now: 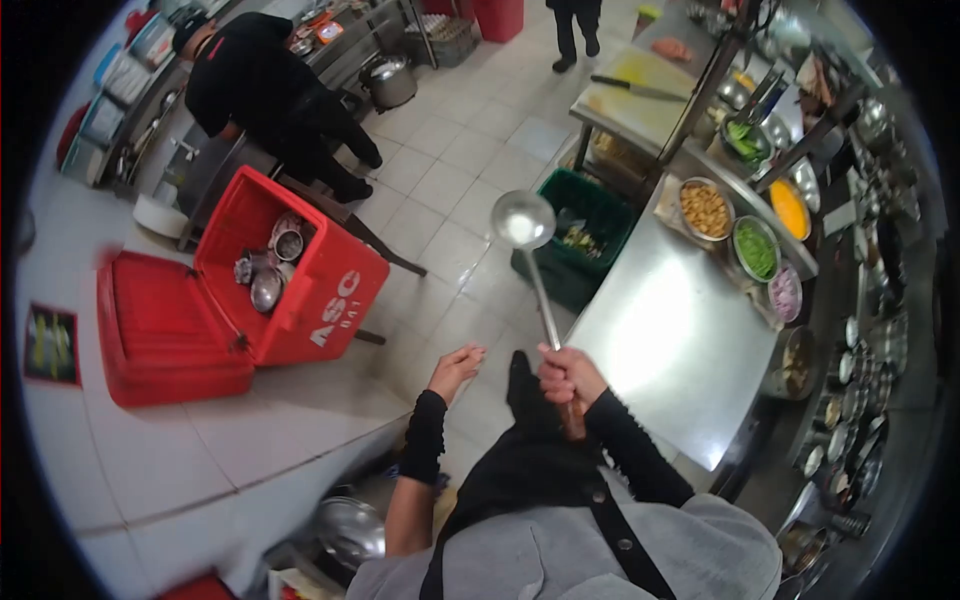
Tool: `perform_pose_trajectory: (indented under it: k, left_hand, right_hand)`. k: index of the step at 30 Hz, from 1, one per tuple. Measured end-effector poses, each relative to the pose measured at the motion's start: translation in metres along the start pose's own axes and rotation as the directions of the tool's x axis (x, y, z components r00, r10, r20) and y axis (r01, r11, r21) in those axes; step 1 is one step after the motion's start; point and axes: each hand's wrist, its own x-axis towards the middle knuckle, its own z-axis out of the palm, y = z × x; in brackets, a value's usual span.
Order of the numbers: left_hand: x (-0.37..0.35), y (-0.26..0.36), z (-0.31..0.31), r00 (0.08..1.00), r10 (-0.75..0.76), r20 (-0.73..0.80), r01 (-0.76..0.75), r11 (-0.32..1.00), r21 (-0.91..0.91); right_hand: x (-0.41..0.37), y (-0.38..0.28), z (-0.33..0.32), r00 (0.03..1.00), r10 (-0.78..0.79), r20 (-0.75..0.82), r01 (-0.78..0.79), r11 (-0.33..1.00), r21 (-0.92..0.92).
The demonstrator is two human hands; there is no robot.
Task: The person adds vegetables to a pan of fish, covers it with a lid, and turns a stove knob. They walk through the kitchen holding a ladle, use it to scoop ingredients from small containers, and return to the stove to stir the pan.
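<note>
My right hand [570, 376] is closed around the handle of a long metal ladle [541, 292]. Its round, shiny bowl points away from me over the tiled floor, and the brown grip end sticks out below my fist. To the left, my left hand [457, 370] is in the air with its fingers loosely bent and nothing visible in them. A bare stretch of the steel table [668, 335] lies just right of the ladle. Black sleeves cover both my wrists.
An opened red cooler [335, 270] holding metal pots stands left. Beyond the ladle is a green crate [585, 212] with scraps. Bowls of chopped food [755, 249] line the table's far right side. A knife [640, 88] rests on a cutting board. A person in black [255, 85] bends over a counter.
</note>
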Motion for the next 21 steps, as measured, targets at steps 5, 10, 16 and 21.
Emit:
perform_pose_trajectory:
  k: [5,10,16,21]
  left_hand:
    - [0.017,-0.125,-0.181,0.747,-0.434,-0.503,0.396,0.899,-0.187]
    - [0.027,-0.096,-0.261,0.631,-0.641,-0.436,0.624,0.754,-0.205]
    - [0.309,0.009,-0.366,0.974,-0.043,0.223,-0.211,0.19,0.959]
    - [0.556,0.248,-0.284,0.973,-0.227,-0.05,0.229,0.907,0.354]
  right_hand:
    - [0.064,-0.068,0.027,0.995,-0.093,-0.044,0.098,0.986,0.132]
    - [0.116,-0.123,0.082,0.939,-0.174,-0.298,0.232,0.958,0.172]
    - [0.17,-0.202,0.123,0.891,-0.323,-0.318,0.384,0.911,0.15]
    - [0.209,-0.269,0.187,0.822,-0.452,-0.347,0.538,0.816,0.212]
